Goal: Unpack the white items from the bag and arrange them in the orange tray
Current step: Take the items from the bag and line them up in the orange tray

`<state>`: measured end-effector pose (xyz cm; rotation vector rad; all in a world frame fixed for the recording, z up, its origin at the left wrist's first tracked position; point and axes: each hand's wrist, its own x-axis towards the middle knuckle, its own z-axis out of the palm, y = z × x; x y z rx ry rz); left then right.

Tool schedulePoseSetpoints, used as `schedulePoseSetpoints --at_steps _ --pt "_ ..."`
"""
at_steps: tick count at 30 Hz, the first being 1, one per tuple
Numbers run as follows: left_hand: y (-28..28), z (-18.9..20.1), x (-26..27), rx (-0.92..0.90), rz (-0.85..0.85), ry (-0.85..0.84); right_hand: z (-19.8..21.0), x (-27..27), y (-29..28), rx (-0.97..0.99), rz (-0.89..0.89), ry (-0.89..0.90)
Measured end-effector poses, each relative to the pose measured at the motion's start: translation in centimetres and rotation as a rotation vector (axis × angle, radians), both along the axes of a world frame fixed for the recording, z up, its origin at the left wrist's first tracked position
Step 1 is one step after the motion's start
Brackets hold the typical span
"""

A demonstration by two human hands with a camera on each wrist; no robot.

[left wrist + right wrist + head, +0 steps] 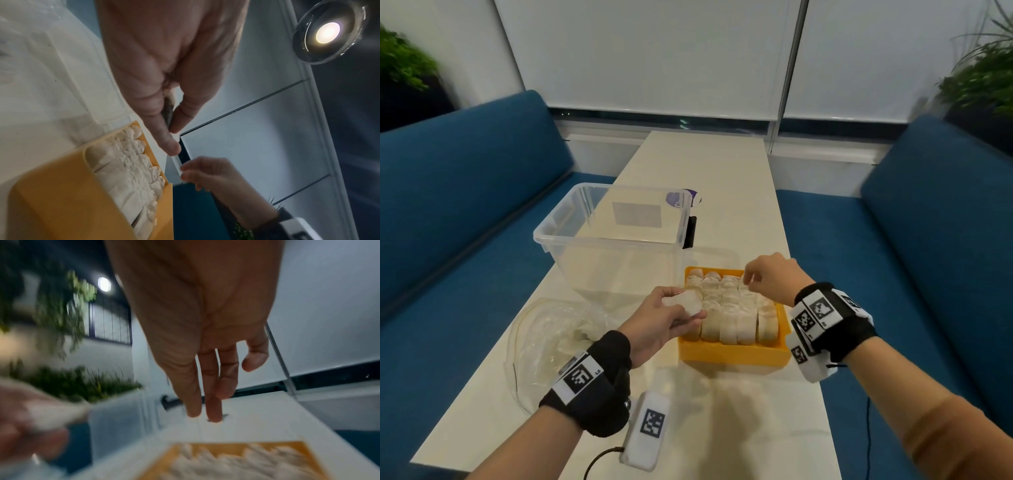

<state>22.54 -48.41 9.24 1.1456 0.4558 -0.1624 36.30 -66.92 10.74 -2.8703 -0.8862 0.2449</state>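
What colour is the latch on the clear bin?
Black latch, clearest in the head view.

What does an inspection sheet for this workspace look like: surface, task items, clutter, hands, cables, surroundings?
Surface: long white table.
Job's things: orange tray nearly packed with rows of white items; clear bag lies left of it.
Clutter: empty clear plastic bin behind the tray.
Grippers: left hand holds one white piece; right hand hovers above the tray, holding nothing seen.
Cables: black cable at the left wrist.
Surroundings: blue benches, plants, window blinds.
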Motion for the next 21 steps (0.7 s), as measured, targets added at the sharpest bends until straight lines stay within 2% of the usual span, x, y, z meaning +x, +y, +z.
schedulePoseSetpoints --at_steps 3,5,9,13,15,18,21 --pt "-0.2 0.5 0.1 0.033 -0.012 -0.028 2.1 -2.4 0.5 0.364 0.067 0.119" --pt "-0.3 0.8 0.2 0.036 -0.011 -0.060 3.1 -4.2 1.1 0.517 0.060 0.196" --pt "-0.3 1.1 0.1 0.024 0.005 -0.126 2.9 -6.0 1.9 0.604 -0.014 0.318" --pt "-0.2 1.3 -0.2 0.065 -0.017 -0.148 3.1 -6.5 2.2 0.685 -0.100 0.358" --pt "0.0 1.3 -0.5 0.159 -0.056 -0.202 3.9 -6.4 2.2 0.756 -0.172 0.409" --pt "0.0 1.4 -1.0 0.442 -0.129 -0.344 5.0 -6.3 2.3 0.879 -0.252 0.563" --pt "-0.2 1.7 -1.0 0.593 -0.117 -0.437 5.6 -6.8 2.5 0.972 -0.292 0.707"
